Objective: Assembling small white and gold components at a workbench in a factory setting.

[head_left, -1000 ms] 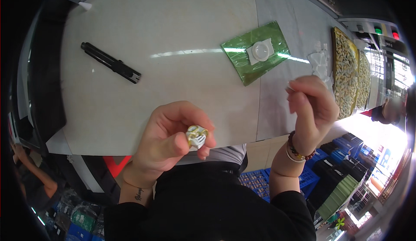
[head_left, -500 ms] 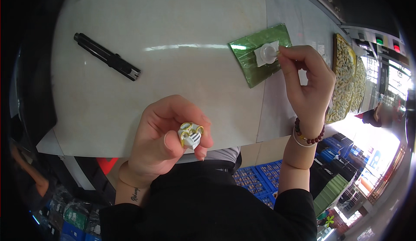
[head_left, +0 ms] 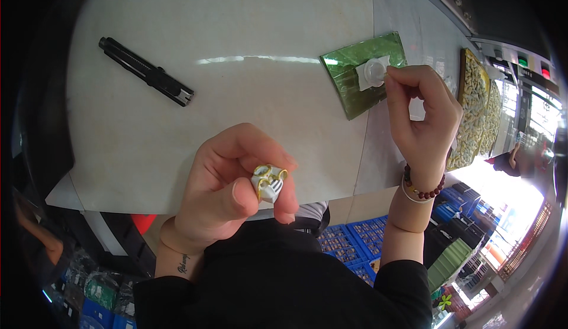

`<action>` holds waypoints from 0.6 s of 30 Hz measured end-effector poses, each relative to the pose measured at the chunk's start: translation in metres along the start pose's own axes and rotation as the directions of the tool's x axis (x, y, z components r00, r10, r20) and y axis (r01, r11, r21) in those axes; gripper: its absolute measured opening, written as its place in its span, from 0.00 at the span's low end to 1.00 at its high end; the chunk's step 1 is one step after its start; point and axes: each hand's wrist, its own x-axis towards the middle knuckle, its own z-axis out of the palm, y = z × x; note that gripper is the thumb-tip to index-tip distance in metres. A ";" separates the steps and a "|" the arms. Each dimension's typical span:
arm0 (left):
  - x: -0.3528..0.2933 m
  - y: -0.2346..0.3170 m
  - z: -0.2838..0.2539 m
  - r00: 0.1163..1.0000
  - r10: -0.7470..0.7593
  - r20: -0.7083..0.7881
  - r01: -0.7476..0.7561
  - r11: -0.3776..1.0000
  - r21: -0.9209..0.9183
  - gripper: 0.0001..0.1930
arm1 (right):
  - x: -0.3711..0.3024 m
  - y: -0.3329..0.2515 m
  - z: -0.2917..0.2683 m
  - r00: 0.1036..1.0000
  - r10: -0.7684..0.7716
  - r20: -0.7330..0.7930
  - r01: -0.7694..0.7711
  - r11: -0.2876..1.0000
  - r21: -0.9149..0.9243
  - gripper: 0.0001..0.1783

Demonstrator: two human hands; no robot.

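Between the thumb and fingers of my left hand (head_left: 222,181) is a small white figurine piece with gold trim (head_left: 270,182), dark slits on its lower side. It is held above the table's near edge. Over to the right, my right hand (head_left: 425,107) has thumb and forefinger pinched together at the rim of a small round translucent dish (head_left: 374,72). Whatever the pinch holds is too small to make out. Under the dish lies a white scrap of sheet (head_left: 362,84), on a shiny green wrapped square (head_left: 349,101).
A black utility cutter (head_left: 146,71) lies at the left of the pale table (head_left: 236,98). Trays full of small pale pieces (head_left: 473,110) stand at the right edge. Behind the near edge are blue crates (head_left: 343,243) on the floor. Another person's arm (head_left: 44,234) shows at far left.
The whole view has shifted slightly. The left hand still holds the white and gold piece, and the right fingertips remain by the dish; a yellowish speck at them no longer shows clearly.
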 end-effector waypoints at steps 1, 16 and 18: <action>0.000 0.001 0.000 1.000 0.000 0.001 0.000 1.000 -0.001 0.25 | -0.001 0.000 0.000 1.000 -0.001 0.000 0.001 1.000 0.005 0.05; -0.002 0.001 0.012 0.996 -0.073 -0.055 0.073 0.997 -0.008 0.15 | -0.034 -0.083 0.031 0.981 0.196 0.007 -0.094 0.440 0.893 0.11; -0.001 0.001 0.011 0.996 -0.066 -0.054 0.065 0.998 -0.024 0.14 | -0.035 -0.084 0.031 0.976 0.216 0.016 -0.113 0.444 0.889 0.11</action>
